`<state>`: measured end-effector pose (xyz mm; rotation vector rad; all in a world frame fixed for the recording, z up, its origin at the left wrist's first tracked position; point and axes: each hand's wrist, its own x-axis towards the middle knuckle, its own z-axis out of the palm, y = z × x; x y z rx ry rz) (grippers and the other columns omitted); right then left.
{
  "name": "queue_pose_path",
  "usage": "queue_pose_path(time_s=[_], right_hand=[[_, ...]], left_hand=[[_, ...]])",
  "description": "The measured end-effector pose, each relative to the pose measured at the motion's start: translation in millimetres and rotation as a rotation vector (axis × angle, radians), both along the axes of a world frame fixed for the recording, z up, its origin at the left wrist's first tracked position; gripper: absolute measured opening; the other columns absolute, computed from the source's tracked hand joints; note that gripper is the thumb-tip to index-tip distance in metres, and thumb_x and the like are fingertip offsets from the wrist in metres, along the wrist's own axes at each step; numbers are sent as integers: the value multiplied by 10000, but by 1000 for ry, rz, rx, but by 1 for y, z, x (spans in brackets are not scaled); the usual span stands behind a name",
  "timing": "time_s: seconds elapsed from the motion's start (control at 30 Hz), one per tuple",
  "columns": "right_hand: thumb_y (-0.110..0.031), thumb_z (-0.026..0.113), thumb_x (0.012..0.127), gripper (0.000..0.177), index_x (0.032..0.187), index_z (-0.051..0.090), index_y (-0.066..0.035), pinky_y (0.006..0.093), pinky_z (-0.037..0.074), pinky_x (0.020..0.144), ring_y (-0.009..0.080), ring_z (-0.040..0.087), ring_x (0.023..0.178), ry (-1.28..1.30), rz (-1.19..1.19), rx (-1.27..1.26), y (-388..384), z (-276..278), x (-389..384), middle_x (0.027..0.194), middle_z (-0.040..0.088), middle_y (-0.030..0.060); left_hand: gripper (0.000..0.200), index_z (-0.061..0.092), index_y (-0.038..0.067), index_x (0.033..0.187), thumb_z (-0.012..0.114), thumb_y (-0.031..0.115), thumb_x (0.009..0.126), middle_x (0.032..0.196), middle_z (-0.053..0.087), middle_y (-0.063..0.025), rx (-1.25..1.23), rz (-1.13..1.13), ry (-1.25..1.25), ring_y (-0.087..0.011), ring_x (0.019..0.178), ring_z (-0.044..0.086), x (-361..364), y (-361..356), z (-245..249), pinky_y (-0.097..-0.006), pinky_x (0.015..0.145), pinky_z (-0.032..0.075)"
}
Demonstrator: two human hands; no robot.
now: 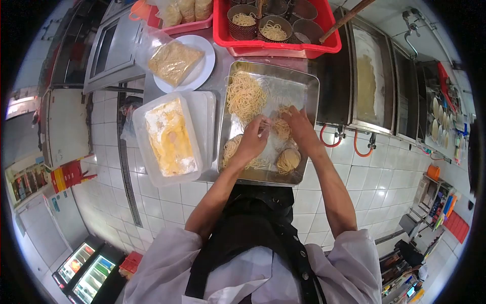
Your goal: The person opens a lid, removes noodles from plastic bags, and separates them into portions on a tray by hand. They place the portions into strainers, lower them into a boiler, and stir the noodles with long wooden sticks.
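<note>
A steel tray [298, 78] holds pale noodles. A large loose heap of noodles [245, 96] lies at its far left, and a rounded noodle bundle [288, 161] sits at its near right. More noodles [232, 147] lie at the near left, partly behind my left wrist. My left hand [254, 138] is over the middle of the tray, its fingers pinched together on a few thin strands. My right hand [299, 126] is closed over a small clump of noodles [281, 127] on the right side; its fingertips are partly hidden.
Left of the tray stands a plastic tub [195, 169] with yellow, floury contents. Behind it, a bagged brown block [174, 62] rests on a white plate [207, 68]. A red basin [235, 46] with noodle strainers and a wooden stick [349, 19] stand beyond; cooking vats [372, 76] are at right.
</note>
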<state>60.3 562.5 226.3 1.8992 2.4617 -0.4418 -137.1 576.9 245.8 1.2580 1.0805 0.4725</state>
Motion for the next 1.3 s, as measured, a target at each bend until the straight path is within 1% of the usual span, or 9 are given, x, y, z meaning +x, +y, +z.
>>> queue_pose_path(time_s=[0.1,0.3,0.43,0.5,0.6,0.67,0.83,0.9,1.3], right_hand=[[-42,703,717,795,1394,339,-246,489,417,991,512,315,1258,68,-123,-283,-2,58,-18,1455,253,199],[30,664,685,702,1332,435,-118,526,338,996,435,423,1174,-27,-251,40,-12,14,-36,1359,368,203],[59,633,652,556,1187,554,-70,468,383,968,360,481,1138,256,-24,-215,3,39,-1,1206,513,174],[95,584,669,538,1186,553,-51,439,374,999,339,484,1150,479,-41,-446,25,77,7,1182,536,170],[69,643,600,508,1095,576,-22,359,433,897,333,552,1009,699,66,19,73,141,22,1043,574,146],[58,644,608,508,1106,571,-15,353,435,891,327,563,1004,720,15,118,108,167,29,1036,579,148],[-65,692,657,415,1064,617,-30,356,484,840,326,615,934,246,-124,296,222,170,50,965,632,200],[-50,688,650,415,1062,636,-31,420,497,842,335,600,1041,-137,-255,-135,265,156,52,1063,618,230],[26,541,725,300,1018,609,19,402,479,803,378,599,908,267,-169,438,206,214,60,942,633,212]], left_hand=[[226,487,-3,1140,460,13,917,1109,571,-158,187,21,171,-268,1040,568,14,-3,-9,-358,875,460],[223,547,-26,1108,504,108,935,1011,616,-159,367,-221,161,-249,935,607,13,14,-16,-339,826,474],[257,590,-5,1090,527,195,941,994,641,-119,275,109,-43,-194,913,616,32,49,-4,-306,805,470],[389,569,19,1128,422,343,970,1015,640,-107,55,-83,-172,-207,889,632,46,64,-10,-310,790,491],[556,511,64,1235,262,492,982,1109,616,-93,-633,162,-528,-203,923,636,73,82,61,-337,795,527],[593,476,99,1263,206,539,971,1130,604,-92,-560,83,-632,-215,963,634,79,116,102,-384,768,558],[371,526,30,1122,348,317,967,1047,624,-137,-463,2,-664,-257,907,647,118,222,122,-464,797,556],[333,510,-8,1104,375,255,952,1015,622,-184,-495,14,-591,-282,853,656,129,249,110,-477,775,565],[348,518,-40,1064,465,268,911,861,637,-166,-223,-118,-143,-251,737,654,118,239,137,-375,666,560]])
